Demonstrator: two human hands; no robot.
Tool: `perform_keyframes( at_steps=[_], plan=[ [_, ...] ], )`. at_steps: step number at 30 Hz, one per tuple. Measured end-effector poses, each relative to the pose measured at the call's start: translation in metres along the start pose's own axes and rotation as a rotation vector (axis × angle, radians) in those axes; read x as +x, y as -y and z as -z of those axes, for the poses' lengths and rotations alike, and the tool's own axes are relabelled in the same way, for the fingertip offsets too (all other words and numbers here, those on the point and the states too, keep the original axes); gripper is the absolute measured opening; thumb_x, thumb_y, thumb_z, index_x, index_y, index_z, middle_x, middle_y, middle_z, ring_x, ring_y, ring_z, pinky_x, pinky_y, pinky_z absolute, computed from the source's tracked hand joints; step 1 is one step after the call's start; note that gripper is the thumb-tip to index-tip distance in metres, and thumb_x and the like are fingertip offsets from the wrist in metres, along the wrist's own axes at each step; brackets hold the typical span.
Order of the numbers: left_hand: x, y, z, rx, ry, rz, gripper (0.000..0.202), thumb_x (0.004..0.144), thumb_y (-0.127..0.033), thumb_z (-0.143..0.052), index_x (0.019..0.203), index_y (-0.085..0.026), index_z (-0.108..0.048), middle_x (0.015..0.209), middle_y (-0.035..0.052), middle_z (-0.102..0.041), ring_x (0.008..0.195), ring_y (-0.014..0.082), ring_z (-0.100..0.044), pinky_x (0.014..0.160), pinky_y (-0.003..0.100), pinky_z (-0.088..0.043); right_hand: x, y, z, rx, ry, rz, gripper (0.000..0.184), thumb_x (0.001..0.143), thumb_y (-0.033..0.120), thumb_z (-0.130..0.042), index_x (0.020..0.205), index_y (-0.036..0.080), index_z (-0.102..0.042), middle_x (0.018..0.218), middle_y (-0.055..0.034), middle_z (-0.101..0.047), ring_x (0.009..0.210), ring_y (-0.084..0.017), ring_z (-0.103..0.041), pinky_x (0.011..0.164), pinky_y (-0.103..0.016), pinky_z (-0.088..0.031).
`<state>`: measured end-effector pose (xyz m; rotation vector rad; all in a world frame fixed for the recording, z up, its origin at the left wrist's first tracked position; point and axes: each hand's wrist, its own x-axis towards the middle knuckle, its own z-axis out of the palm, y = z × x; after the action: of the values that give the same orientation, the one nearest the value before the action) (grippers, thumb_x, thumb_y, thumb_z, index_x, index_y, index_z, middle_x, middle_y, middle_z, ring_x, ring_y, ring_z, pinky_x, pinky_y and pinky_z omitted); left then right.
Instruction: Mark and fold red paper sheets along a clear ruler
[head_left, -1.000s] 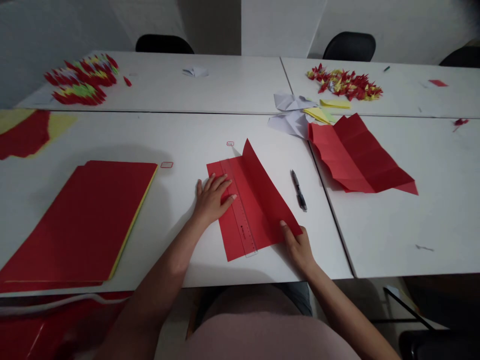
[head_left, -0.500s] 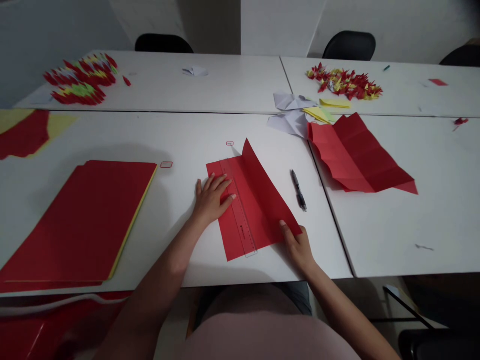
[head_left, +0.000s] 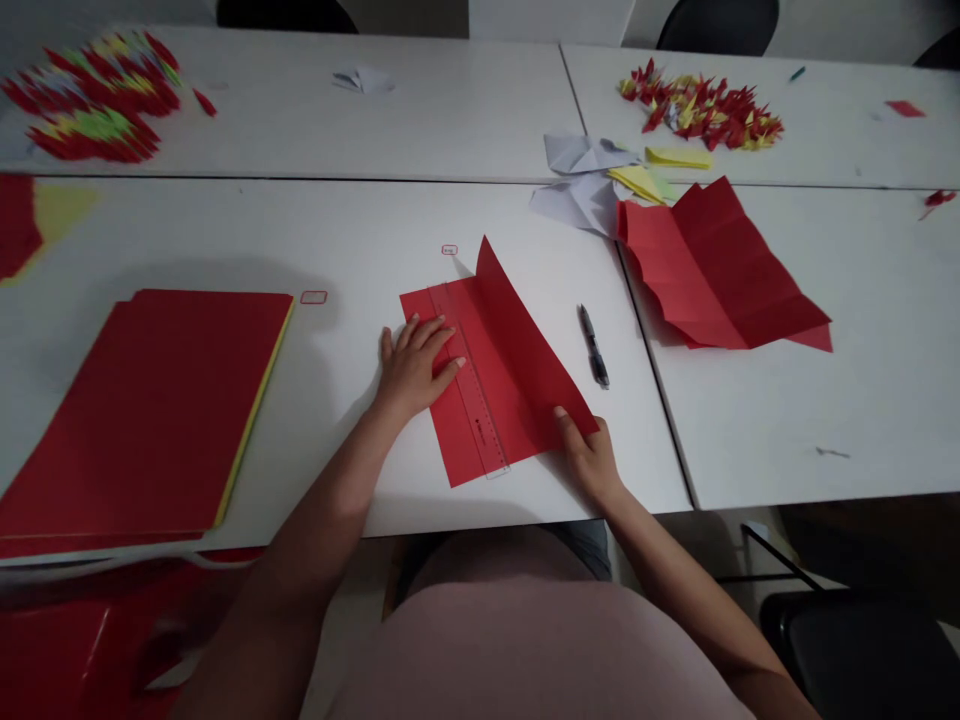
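Observation:
A red paper sheet (head_left: 517,370) lies on the white table (head_left: 360,260) in front of me, its right part lifted up along a fold. A clear ruler (head_left: 472,395) lies along that fold line. My left hand (head_left: 414,362) rests flat on the sheet's left part and on the ruler, fingers stretched out. My right hand (head_left: 589,455) pinches the sheet's near right corner, holding the raised flap. A black pen (head_left: 594,347) lies just right of the sheet.
A stack of red and yellow sheets (head_left: 150,410) lies at the left. A creased red sheet (head_left: 712,270) and white and yellow papers (head_left: 592,185) lie at the right. Piles of small folded pieces (head_left: 701,105) sit on the far tables. Black chairs stand behind.
The hands, sheet and ruler keep the same pose. Only the head camera has tipped down a little, so everything sits higher in the picture.

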<state>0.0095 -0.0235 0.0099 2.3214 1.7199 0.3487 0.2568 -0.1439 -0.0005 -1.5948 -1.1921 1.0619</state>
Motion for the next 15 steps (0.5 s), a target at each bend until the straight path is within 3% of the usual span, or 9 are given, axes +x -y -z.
perform_keyframes(
  at_steps=[15],
  plan=[
    [-0.0003,-0.0017,0.001,0.01,0.015,0.008,0.052,0.096,-0.052,-0.043,0.142,-0.028,-0.051,0.157,0.0026,-0.041,0.15,0.031,-0.023,0.121,0.061,-0.007,-0.0004,0.0008,0.0006,0.027,0.005,0.002,0.045,0.091,0.053,-0.053,0.063,0.022,-0.037,0.058,0.0042,-0.032,0.057,-0.011,-0.03,0.051,-0.026,-0.026]
  ],
)
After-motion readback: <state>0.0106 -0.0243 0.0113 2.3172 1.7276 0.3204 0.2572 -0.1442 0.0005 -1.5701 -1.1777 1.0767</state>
